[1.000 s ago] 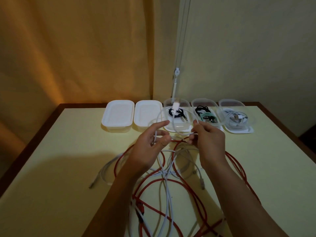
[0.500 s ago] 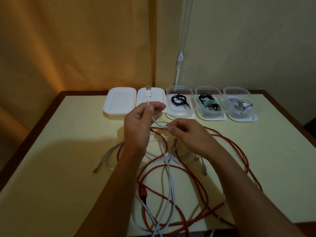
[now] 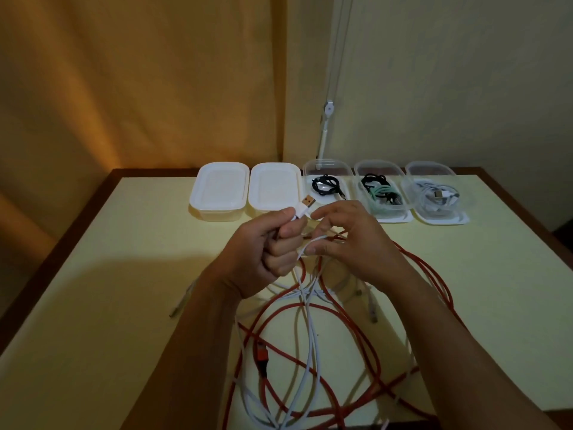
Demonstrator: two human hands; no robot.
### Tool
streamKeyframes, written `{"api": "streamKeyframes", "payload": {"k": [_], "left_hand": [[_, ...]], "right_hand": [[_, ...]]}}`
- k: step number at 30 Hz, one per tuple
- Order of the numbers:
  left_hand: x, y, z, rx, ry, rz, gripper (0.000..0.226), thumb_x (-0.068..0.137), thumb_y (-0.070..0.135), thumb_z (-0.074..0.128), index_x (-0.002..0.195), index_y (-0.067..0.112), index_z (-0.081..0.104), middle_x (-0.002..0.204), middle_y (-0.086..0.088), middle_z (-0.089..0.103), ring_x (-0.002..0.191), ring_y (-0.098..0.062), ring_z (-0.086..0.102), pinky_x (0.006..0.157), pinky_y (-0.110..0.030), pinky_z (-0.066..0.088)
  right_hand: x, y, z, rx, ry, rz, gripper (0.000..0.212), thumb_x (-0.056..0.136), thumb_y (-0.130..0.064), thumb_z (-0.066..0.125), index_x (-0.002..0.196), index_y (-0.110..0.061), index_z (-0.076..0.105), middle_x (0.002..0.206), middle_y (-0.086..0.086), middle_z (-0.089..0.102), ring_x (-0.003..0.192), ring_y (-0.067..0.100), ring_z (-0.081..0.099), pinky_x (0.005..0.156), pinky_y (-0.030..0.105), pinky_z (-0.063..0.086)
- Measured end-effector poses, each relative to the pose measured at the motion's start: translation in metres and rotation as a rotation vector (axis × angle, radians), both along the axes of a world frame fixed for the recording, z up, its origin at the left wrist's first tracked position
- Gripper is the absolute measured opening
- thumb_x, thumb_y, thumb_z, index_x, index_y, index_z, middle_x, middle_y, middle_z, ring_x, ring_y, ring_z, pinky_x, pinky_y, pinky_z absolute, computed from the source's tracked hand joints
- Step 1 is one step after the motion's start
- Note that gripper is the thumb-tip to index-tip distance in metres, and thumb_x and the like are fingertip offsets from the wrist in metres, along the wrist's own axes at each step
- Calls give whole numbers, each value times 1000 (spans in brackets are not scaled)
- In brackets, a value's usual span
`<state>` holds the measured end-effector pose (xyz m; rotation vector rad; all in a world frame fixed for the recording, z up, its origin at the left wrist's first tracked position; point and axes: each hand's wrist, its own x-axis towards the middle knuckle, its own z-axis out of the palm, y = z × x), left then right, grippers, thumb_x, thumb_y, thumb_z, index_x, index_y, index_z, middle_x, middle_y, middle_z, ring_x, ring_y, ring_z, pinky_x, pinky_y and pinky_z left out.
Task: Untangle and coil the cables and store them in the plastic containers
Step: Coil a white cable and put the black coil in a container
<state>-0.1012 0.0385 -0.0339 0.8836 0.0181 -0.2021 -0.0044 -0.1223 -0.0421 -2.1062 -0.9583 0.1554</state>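
Note:
My left hand (image 3: 263, 252) grips a white cable just below its USB plug (image 3: 305, 204), which sticks up past my thumb. My right hand (image 3: 347, 240) pinches the same white cable (image 3: 310, 333) a little lower, right beside the left hand. The cable hangs down into a tangle with a long red cable (image 3: 366, 346) on the yellow table (image 3: 108, 305). At the back stand two closed white containers (image 3: 220, 189) (image 3: 274, 186) and three open clear ones holding a black cable (image 3: 325, 184), black and green cables (image 3: 379, 190) and white cables (image 3: 437, 197).
A brown rim (image 3: 55, 243) edges the table on the left, back and right. An orange plug (image 3: 262, 358) lies in the tangle near the front. Loose white cable ends lie at the left (image 3: 181, 302) and right (image 3: 372, 308). A curtain and wall stand behind.
My hands have come closer together. The left hand has closed into a fist round the cable below the plug, and the plug now tilts to the right.

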Motion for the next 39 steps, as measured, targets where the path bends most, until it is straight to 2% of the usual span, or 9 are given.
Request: {"api": "streamKeyframes", "payload": {"k": [6, 13, 17, 22, 26, 28, 30, 35, 39], "left_hand": [[1, -6, 3, 269, -16, -79, 41, 89, 32, 38, 52, 22, 49, 42, 12, 30, 32, -1, 20, 33, -15, 17], [2, -18, 4, 1292, -171, 3, 46, 99, 23, 45, 54, 18, 52, 49, 8, 46, 48, -5, 39, 55, -26, 33], [8, -17, -14, 1438, -61, 230, 37, 103, 39, 36, 90, 16, 61, 83, -3, 64, 74, -12, 57, 71, -38, 46], [20, -7, -15, 904, -44, 752, 30, 106, 28, 32, 82, 23, 50, 76, 5, 50, 68, -4, 47, 66, -21, 41], [31, -7, -4, 307, -163, 907, 30, 102, 13, 25, 82, 8, 47, 71, -4, 59, 71, -16, 59, 78, -31, 48], [25, -10, 4, -48, -267, 837, 30, 101, 11, 23, 79, 12, 43, 65, -3, 50, 62, -18, 53, 69, -32, 50], [15, -12, 11, -193, -302, 707, 32, 100, 13, 23, 73, 16, 39, 57, 1, 36, 48, -13, 37, 52, -25, 39], [4, -9, 11, -273, -261, 272, 28, 88, 18, 31, 60, 23, 36, 46, 8, 20, 36, -11, 14, 39, -23, 18], [4, -2, 3, -246, -256, -151, 26, 91, 24, 46, 69, 21, 32, 52, 7, 27, 39, -11, 24, 40, -25, 15]], "right_hand": [[5, -6, -1, 93, 60, -11, 20, 84, -20, 79, 81, -35, 66, 87, -7, 65, 85, 4, 59, 76, 22, 46], [12, -15, 15, 327, 128, -100, 18, 79, -13, 83, 79, -18, 65, 69, -6, 59, 68, 13, 57, 65, 25, 51], [6, -14, 25, 353, 139, -71, 13, 86, -13, 76, 82, -11, 64, 71, 5, 61, 67, 8, 57, 64, 22, 50], [3, -17, 32, 310, 174, -50, 8, 96, -19, 65, 94, -21, 73, 61, 0, 50, 59, 8, 48, 60, 19, 47], [-3, -12, 24, 52, 302, 31, 36, 98, -40, 57, 76, -20, 77, 54, -2, 57, 52, 7, 48, 59, 22, 42], [-6, -10, 18, -37, 359, 44, 55, 94, -57, 50, 62, -16, 68, 53, -1, 55, 53, 11, 48, 65, 28, 42], [-6, -10, 12, -62, 383, 6, 67, 86, -70, 45, 57, -11, 59, 56, 1, 56, 58, 13, 49, 74, 33, 44], [-2, -5, 8, 197, 574, -99, 68, 72, -89, 52, 49, -25, 43, 56, -4, 42, 64, 21, 43, 84, 42, 44], [2, -2, 14, 333, 496, -318, 65, 89, -67, 47, 49, -16, 49, 48, -4, 47, 48, 6, 47, 73, 30, 40]]}}
